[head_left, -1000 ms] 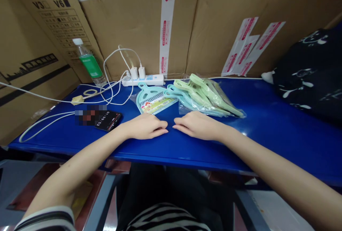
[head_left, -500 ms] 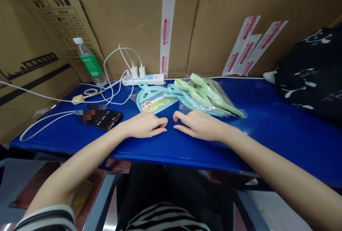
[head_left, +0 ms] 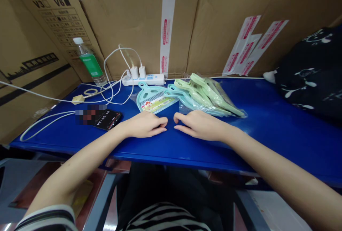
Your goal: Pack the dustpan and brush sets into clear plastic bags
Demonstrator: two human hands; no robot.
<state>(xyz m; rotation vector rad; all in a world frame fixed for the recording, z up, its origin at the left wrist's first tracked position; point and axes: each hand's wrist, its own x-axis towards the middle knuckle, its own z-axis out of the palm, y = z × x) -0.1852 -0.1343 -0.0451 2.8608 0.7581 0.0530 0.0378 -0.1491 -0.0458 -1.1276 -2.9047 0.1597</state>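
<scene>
My left hand [head_left: 145, 124] rests on the blue table [head_left: 149, 152], fingers curled, with a gap between thumb and forefinger and nothing held. Facing it, my right hand [head_left: 196, 125] lies in a like pose, also holding nothing; a short gap parts the two. Just beyond my left hand is a light-blue dustpan [head_left: 145, 89] with a bristled brush and a printed label, in clear plastic. Behind my right hand, another light-blue handled piece [head_left: 178, 94] lies partly under several green handled pieces [head_left: 203, 94], all in clear wrapping. What these wrapped pieces are is partly hidden.
A phone [head_left: 108, 119] with a timer on its screen lies left of my left hand. Behind stand a bottle [head_left: 92, 65] and a white power strip [head_left: 155, 79] with looping cables. Cardboard [head_left: 133, 28] walls the back; a dark patterned bag [head_left: 312, 71] sits at right.
</scene>
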